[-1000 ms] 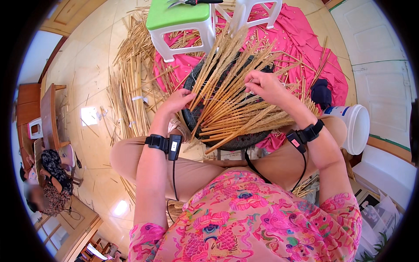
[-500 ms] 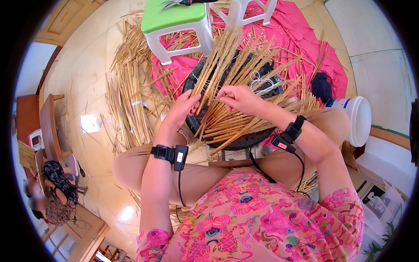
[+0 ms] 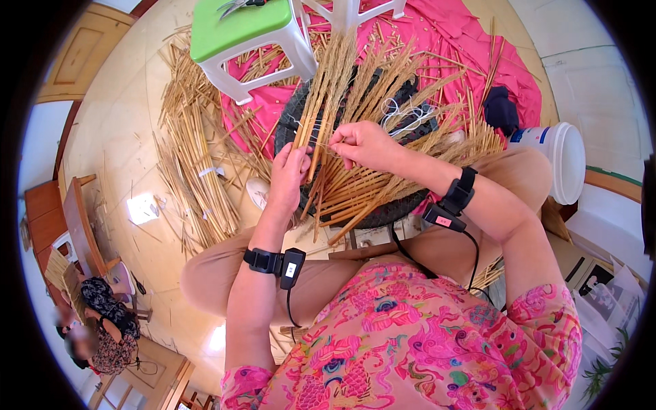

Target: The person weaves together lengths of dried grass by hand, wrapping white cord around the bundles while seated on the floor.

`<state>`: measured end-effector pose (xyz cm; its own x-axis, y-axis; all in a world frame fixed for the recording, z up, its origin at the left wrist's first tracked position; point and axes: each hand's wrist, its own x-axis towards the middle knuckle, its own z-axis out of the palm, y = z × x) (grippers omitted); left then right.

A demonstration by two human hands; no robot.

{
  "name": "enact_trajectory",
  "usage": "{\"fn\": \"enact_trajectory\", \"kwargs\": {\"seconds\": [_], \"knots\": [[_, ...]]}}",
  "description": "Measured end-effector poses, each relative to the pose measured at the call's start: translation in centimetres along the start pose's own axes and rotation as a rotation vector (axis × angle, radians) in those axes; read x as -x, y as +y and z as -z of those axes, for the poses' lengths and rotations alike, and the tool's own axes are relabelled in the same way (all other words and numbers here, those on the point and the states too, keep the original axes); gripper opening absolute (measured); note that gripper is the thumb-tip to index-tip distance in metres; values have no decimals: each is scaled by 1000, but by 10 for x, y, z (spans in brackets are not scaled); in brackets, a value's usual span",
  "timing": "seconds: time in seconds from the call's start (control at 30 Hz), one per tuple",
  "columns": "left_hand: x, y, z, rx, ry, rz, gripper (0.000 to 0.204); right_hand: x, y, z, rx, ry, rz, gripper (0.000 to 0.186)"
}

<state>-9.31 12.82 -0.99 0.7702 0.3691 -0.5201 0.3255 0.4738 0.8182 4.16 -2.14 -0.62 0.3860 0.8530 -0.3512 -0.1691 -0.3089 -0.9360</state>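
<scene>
My left hand (image 3: pixel 290 174) is closed round the lower ends of a few dried reed stalks (image 3: pixel 313 145), whose feathery plumes point away from me. Just right of it, my right hand (image 3: pixel 365 145) pinches a thin pale string close to these stalks, though its fingertips partly hide the strand. White string is wound across the stalks above my left fingers. More cut reeds (image 3: pixel 355 198) fan out beneath my hands on a round black surface (image 3: pixel 285 123) between my knees. A loose tangle of white string (image 3: pixel 403 117) lies on the plumes beyond my right hand.
A green-topped white stool (image 3: pixel 242 31) with pruning shears (image 3: pixel 236 5) stands ahead. Reed bundles (image 3: pixel 198 164) lie on the floor at left. Pink cloth (image 3: pixel 471 41) spreads beneath; a white bucket (image 3: pixel 566 164) is at right. Another person (image 3: pixel 106 321) sits far left.
The view has shifted a little, moving the surroundings in the picture. Both hands remain at the stalks, the left still gripping them and the right still pinching beside them.
</scene>
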Motion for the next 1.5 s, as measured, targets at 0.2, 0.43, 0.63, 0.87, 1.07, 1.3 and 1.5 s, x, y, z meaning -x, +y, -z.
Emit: {"fn": "enact_trajectory", "kwargs": {"seconds": [0.2,0.43,0.63,0.87,1.07,1.3,1.5], "knots": [[3,0,-3,-54,59,23,17,1,-5,-2,76,-3,-41,12],[-1,-5,-3,-90,51,-3,21,0,0,-3,46,7,-22,12],[-2,-8,1,-74,59,-3,22,0,0,-1,22,13,-13,12],[-1,-6,2,-48,47,-24,22,3,-11,-3,104,-1,-46,12],[0,-5,2,-70,28,-3,21,4,-11,-2,81,14,-43,12],[-2,-8,0,-114,35,-20,22,1,-5,0,73,51,-21,14],[-1,-8,1,-142,24,-21,21,4,-17,0,120,58,-28,13]]}}
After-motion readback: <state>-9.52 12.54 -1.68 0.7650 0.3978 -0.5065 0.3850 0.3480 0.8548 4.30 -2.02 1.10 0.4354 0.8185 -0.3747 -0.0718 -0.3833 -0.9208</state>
